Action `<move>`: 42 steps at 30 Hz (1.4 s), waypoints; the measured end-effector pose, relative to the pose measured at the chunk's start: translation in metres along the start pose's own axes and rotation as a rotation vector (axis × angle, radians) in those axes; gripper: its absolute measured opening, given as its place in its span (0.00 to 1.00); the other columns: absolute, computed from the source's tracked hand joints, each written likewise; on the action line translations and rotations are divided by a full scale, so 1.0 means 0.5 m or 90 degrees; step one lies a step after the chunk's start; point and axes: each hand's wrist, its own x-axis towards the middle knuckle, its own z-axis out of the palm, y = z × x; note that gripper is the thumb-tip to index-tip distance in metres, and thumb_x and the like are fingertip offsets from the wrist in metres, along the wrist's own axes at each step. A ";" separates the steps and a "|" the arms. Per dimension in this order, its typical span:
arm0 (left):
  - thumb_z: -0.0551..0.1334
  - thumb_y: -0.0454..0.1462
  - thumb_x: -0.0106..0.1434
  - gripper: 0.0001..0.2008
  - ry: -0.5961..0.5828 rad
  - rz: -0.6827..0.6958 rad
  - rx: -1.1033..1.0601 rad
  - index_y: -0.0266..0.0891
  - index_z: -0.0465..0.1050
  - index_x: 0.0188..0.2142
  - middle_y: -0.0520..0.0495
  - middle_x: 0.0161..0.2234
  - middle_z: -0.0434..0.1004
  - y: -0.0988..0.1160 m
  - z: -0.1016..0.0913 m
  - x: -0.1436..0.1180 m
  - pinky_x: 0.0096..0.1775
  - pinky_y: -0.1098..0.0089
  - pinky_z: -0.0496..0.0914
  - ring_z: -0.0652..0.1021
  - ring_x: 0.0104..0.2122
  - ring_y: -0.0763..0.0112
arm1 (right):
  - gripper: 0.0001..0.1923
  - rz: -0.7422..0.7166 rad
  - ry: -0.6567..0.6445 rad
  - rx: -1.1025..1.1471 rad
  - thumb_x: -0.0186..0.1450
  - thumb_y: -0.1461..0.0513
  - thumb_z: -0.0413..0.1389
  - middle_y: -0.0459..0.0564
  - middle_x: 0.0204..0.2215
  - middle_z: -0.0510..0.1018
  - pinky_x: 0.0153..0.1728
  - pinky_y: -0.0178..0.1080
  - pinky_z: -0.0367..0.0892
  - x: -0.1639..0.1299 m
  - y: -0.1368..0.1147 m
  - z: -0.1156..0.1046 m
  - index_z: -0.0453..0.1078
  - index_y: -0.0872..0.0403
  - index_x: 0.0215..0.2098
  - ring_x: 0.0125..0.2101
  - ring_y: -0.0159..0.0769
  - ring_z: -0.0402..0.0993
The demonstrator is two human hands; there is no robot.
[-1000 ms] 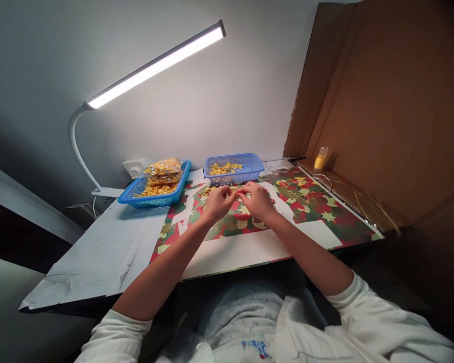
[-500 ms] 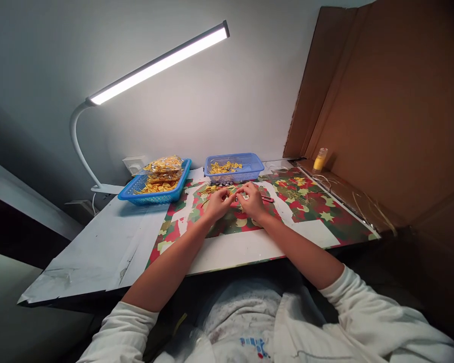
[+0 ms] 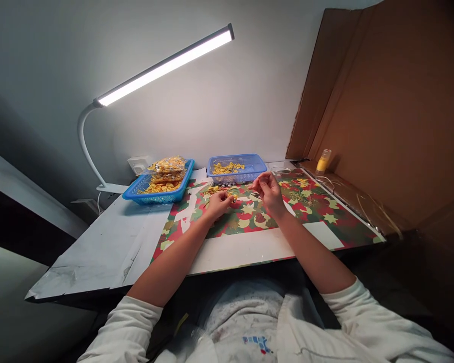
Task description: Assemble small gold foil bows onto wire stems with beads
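My left hand (image 3: 220, 202) rests low over the red-and-green star-patterned mat (image 3: 310, 214), its fingers pinched on a small yellow piece. My right hand (image 3: 268, 190) is raised a little to the right of it, with thumb and fingers pinched together on something too thin to make out, perhaps a gold thread. A small pile of yellow bow pieces and dark beads (image 3: 218, 188) lies on the mat just beyond my left hand.
Two blue baskets stand at the back: a large one (image 3: 156, 189) with bagged yellow bows and a smaller one (image 3: 234, 169) with loose bows. A white desk lamp (image 3: 162, 65) arches overhead. Brown cardboard (image 3: 386, 106) walls the right side, with a yellow bottle (image 3: 321, 161) and gold threads (image 3: 378, 214).
My hands were together over the mat. My right hand has lifted and drawn away to the right, while my left hand stays low near the pile.
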 end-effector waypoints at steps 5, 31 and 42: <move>0.60 0.44 0.54 0.13 -0.001 -0.022 -0.001 0.38 0.62 0.20 0.55 0.18 0.62 -0.004 0.001 0.000 0.25 0.74 0.56 0.61 0.20 0.77 | 0.12 0.003 0.019 0.109 0.61 0.50 0.54 0.39 0.21 0.61 0.34 0.35 0.67 0.008 -0.008 -0.013 0.59 0.47 0.33 0.22 0.27 0.60; 0.69 0.50 0.48 0.20 -0.057 0.017 -0.355 0.37 0.64 0.23 0.55 0.22 0.66 0.010 0.004 -0.002 0.28 0.74 0.61 0.66 0.23 0.78 | 0.15 0.100 -0.013 -0.125 0.51 0.52 0.61 0.36 0.16 0.53 0.22 0.34 0.47 -0.034 0.047 0.044 0.67 0.53 0.30 0.19 0.27 0.49; 0.68 0.51 0.49 0.20 -0.061 0.061 -0.320 0.37 0.68 0.24 0.53 0.24 0.68 0.008 0.003 -0.003 0.30 0.73 0.63 0.67 0.26 0.76 | 0.16 0.131 -0.021 -0.094 0.50 0.50 0.63 0.38 0.15 0.55 0.20 0.34 0.46 -0.036 0.067 0.045 0.69 0.53 0.28 0.18 0.27 0.49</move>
